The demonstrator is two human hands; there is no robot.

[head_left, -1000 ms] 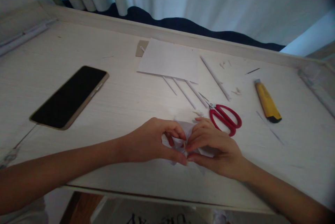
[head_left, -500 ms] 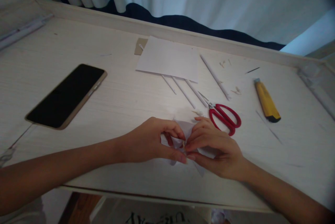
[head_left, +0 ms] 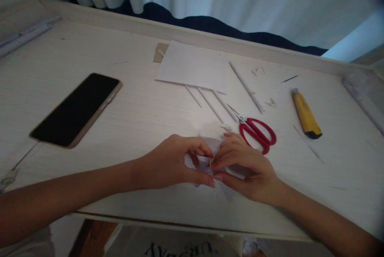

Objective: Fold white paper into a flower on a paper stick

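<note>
Near the front of the desk, my left hand [head_left: 177,163] and my right hand [head_left: 249,169] meet with their fingertips almost touching. Between them is a short, thin, pale yellowish stick [head_left: 210,162], pinched by thumb and fingers from both sides. Its kind is too small to make out. White paper [head_left: 213,143] with pointed corners lies under and between the fingers, largely covered by them. Just beyond my right hand rest red-handled scissors [head_left: 260,132], blades pointing away to the left. A small pale scrap [head_left: 227,128] lies by the right fingertips.
A phone [head_left: 77,109] with a cable lies on the left. White paper sheet [head_left: 192,67] partly covers several thin paper rolls [head_left: 210,105]. A longer paper roll [head_left: 246,87], small scraps [head_left: 271,103] and a yellow utility knife [head_left: 306,113] lie to the right. A raised ledge [head_left: 192,27] borders the back.
Both hands stay in nearly the same place, with the fingertips shifting slightly around the small stick. Nothing else on the desk has visibly moved.
</note>
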